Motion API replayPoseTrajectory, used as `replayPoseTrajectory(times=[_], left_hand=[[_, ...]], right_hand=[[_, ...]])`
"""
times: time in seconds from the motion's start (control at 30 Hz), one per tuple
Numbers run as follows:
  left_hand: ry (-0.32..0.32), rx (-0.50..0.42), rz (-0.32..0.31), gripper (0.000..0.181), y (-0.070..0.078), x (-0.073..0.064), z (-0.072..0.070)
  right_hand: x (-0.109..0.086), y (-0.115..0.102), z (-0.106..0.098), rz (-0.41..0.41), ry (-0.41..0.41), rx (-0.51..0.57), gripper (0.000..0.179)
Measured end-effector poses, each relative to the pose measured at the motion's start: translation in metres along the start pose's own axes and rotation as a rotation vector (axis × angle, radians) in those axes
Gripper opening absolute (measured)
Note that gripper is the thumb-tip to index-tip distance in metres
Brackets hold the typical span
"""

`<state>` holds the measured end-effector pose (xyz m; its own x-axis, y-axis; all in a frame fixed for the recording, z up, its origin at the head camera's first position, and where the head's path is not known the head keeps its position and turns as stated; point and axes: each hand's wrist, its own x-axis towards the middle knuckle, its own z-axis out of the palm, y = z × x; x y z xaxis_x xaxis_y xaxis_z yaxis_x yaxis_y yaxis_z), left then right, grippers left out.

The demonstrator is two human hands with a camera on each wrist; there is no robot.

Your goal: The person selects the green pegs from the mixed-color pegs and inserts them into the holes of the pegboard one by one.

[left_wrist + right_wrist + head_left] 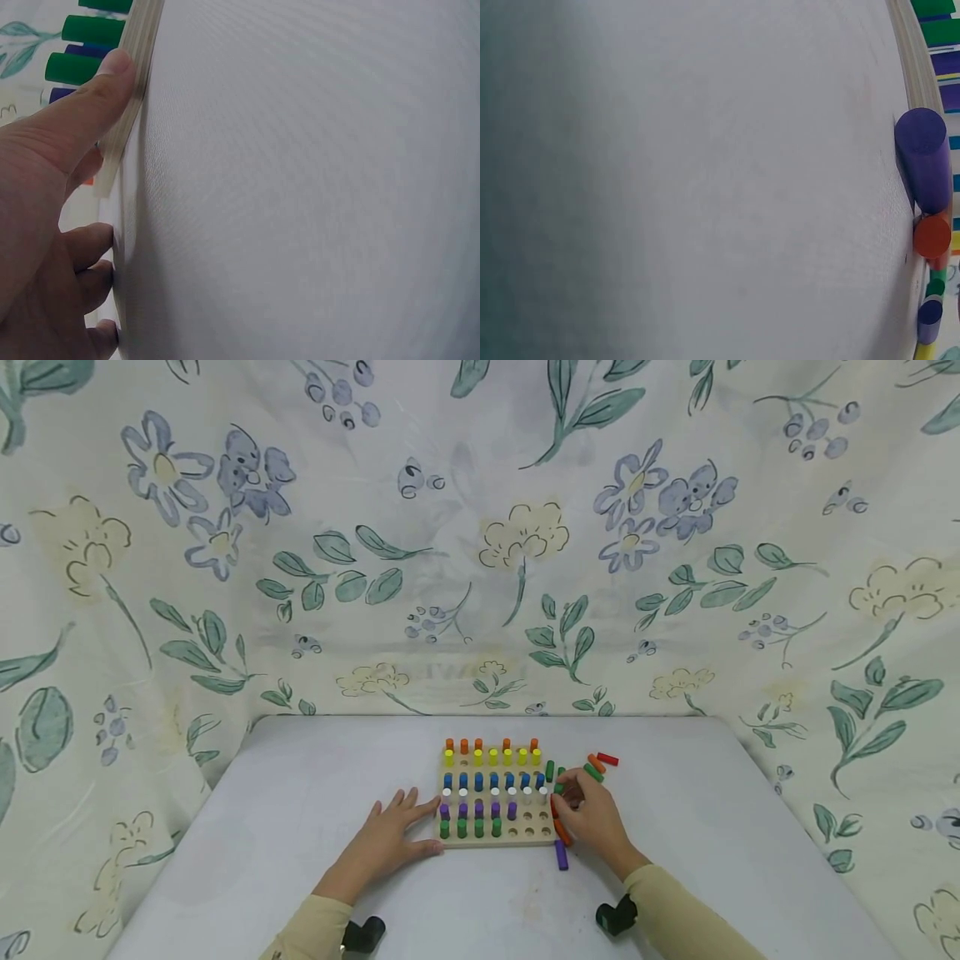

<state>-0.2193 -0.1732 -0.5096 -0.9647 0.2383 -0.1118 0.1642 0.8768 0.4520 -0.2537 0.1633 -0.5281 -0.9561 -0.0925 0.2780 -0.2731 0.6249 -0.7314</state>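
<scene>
A wooden pegboard [528, 841] stands on the table with rows of orange, yellow, blue, white, purple and green pegs; several holes at its near right are bare. My left hand [386, 835] lies spread at the board's left side, its thumb touching the board's edge [139, 60] beside the green pegs [94, 30]. At the right side, my right hand [596, 818] has its fingers curled, with a green peg [558, 788] between thumb and index finger. Red-orange pegs [562, 832] lie under and beside that hand. The right wrist view does not show the hand.
A purple peg [562, 855] lies at the board's near right corner, also seen large in the right wrist view. Beyond the right hand lie loose green [593, 772], orange [596, 763] and red [608, 759] pegs. A floral cloth [465, 610] hangs behind the white table [337, 760].
</scene>
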Motion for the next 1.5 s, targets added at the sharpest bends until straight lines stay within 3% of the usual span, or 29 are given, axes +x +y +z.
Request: replayPoseTrajectory(times=[0.3,1.1,1.5], left_hand=[[0.008,-0.002,0.007,0.081,-0.001,0.000,0.000],[0.006,0.000,0.011,0.081,-0.001,0.000,0.001],[-0.002,-0.001,0.005,0.081,0.000,-0.001,-0.001]], right_hand=[[-0.003,-0.006,-0.002,-0.056,-0.005,0.021,0.021],[-0.006,-0.006,-0.001,-0.048,-0.060,0.017,0.021],[-0.009,-0.013,0.001,-0.083,-0.081,0.014,0.022]])
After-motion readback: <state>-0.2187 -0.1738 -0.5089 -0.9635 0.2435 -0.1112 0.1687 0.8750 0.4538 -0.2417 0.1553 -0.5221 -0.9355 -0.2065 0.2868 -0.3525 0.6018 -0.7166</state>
